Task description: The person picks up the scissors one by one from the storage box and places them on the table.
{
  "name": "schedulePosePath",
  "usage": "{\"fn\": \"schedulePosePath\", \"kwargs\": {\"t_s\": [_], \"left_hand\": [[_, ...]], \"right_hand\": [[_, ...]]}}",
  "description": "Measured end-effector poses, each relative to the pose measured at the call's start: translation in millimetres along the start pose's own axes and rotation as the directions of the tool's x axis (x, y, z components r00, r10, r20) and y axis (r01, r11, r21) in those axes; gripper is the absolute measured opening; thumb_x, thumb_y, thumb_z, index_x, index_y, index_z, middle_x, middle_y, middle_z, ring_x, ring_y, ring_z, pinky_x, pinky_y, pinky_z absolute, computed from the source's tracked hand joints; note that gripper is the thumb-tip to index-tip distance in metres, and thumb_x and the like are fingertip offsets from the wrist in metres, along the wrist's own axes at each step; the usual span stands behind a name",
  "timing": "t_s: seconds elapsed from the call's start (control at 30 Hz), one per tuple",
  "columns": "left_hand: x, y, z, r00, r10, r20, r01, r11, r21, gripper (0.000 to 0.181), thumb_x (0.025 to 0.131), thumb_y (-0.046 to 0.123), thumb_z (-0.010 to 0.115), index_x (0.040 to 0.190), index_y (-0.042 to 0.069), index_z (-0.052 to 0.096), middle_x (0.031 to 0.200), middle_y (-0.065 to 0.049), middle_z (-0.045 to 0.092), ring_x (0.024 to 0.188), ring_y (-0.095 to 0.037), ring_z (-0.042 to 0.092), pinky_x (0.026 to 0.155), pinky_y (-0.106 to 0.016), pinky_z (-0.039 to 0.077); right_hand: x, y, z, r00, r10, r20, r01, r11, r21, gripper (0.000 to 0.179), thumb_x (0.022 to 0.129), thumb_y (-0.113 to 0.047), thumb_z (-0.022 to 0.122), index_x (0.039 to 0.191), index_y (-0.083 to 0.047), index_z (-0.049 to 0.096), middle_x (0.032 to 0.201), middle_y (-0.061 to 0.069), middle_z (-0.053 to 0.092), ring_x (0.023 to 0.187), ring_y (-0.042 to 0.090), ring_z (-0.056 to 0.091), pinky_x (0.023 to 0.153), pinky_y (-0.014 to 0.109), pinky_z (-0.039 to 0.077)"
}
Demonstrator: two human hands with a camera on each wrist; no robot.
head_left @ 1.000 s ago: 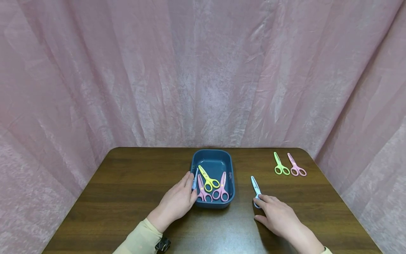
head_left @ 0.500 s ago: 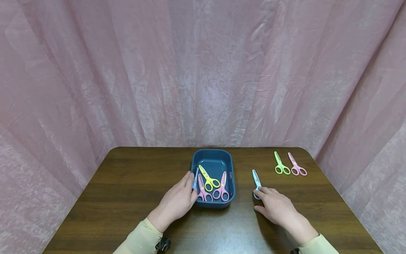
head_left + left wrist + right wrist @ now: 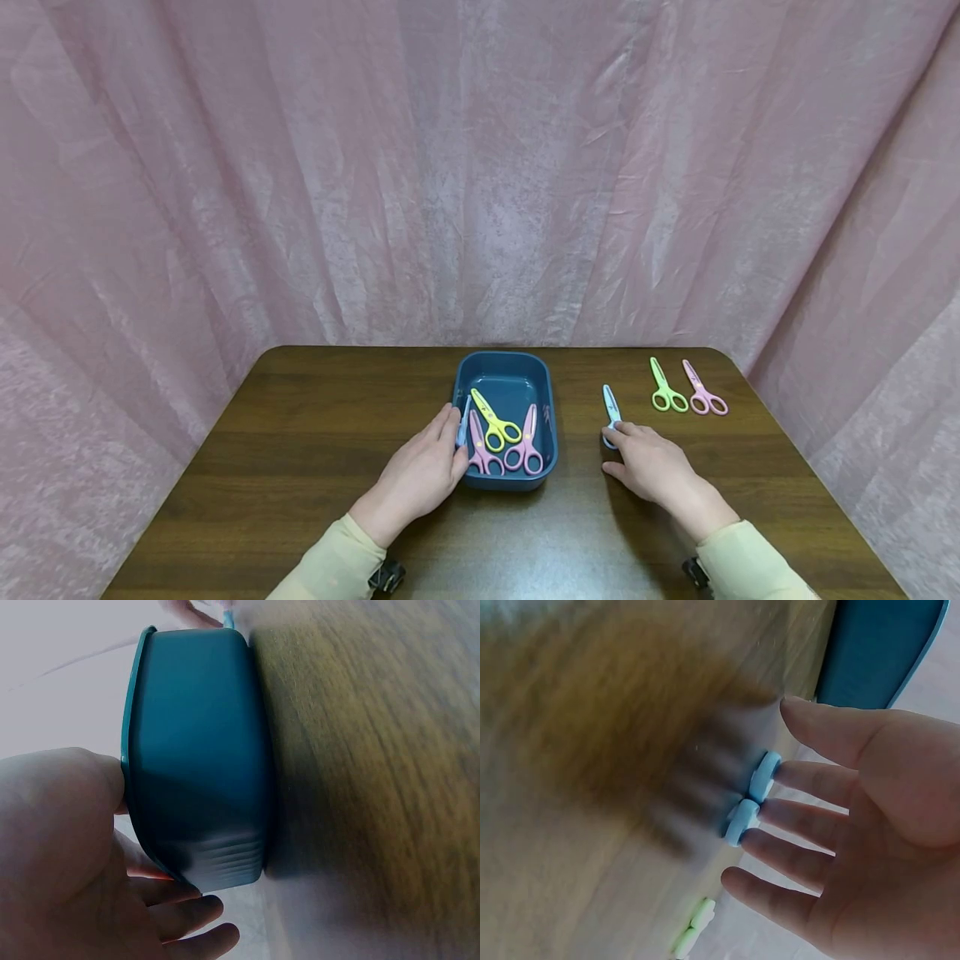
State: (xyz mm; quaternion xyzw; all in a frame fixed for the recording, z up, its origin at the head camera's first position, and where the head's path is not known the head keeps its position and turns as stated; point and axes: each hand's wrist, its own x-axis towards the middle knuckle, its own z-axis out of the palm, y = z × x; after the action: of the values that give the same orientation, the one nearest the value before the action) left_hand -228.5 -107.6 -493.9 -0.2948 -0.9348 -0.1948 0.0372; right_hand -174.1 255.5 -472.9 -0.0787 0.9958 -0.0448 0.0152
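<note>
My left hand (image 3: 415,481) lies against the left side of a dark blue plastic bin (image 3: 550,433), fingers extended along its rim. In the left wrist view the thumb is at the rim of the bin (image 3: 195,735). Inside the bin are yellow scissors (image 3: 491,423), two pink pairs of scissors (image 3: 483,450) and a light blue pair (image 3: 464,423), partly hidden by the left fingers. On the table, light blue scissors (image 3: 611,405) lie under the fingertips of my right hand (image 3: 652,467). The right wrist view shows straight fingers touching their handle loops (image 3: 751,801), thumb apart.
At the back right of the brown wooden table (image 3: 322,433) lie green scissors (image 3: 666,388) and pink scissors (image 3: 702,392), side by side. A pink curtain (image 3: 480,167) hangs behind the table and along its sides.
My right hand has moved away from me along the table, and the light blue scissors have slid with it, slightly rightward. The left hand and the bin have stayed put.
</note>
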Motion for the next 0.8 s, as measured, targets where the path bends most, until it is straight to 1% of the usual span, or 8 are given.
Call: {"fn": "schedulePosePath", "kwargs": {"t_s": [0.2, 0.47, 0.8], "left_hand": [[-0.3, -0.9, 0.5, 1.0, 0.01, -0.001, -0.01, 1.0, 0.005, 0.065, 0.113, 0.028, 0.06, 0.162, -0.012, 0.043, 0.168, -0.032, 0.042, 0.154, -0.042, 0.047, 0.122, -0.054, 0.043], [-0.9, -1.1, 0.5, 1.0, 0.019, -0.012, -0.019, 1.0, 0.006, 0.065, 0.113, 0.027, 0.06, 0.161, -0.013, 0.044, 0.167, -0.033, 0.043, 0.153, -0.044, 0.048, 0.121, -0.055, 0.045], [-0.1, -0.1, 0.0, 1.0, -0.001, 0.008, 0.001, 1.0, 0.009, 0.065, 0.114, 0.03, 0.059, 0.163, -0.01, 0.043, 0.17, -0.03, 0.041, 0.155, -0.041, 0.047, 0.122, -0.054, 0.043]], "right_hand": [[9.1, 6.0, 0.0, 1.0, -0.002, -0.013, 0.002, 1.0, -0.003, 0.054, 0.1, -0.029, 0.082, 0.143, 0.001, 0.07, 0.147, 0.028, 0.064, 0.133, 0.052, 0.062, 0.106, 0.065, 0.053], [22.4, 12.9, -0.6, 1.0, 0.02, -0.002, -0.02, 1.0, -0.019, 0.055, 0.101, -0.029, 0.081, 0.145, 0.002, 0.068, 0.147, 0.029, 0.063, 0.134, 0.052, 0.061, 0.106, 0.066, 0.053], [32.9, 19.6, -1.0, 1.0, 0.015, -0.027, -0.016, 0.999, -0.029, 0.052, 0.1, -0.026, 0.081, 0.141, 0.003, 0.069, 0.143, 0.031, 0.065, 0.131, 0.051, 0.063, 0.106, 0.064, 0.054]]}}
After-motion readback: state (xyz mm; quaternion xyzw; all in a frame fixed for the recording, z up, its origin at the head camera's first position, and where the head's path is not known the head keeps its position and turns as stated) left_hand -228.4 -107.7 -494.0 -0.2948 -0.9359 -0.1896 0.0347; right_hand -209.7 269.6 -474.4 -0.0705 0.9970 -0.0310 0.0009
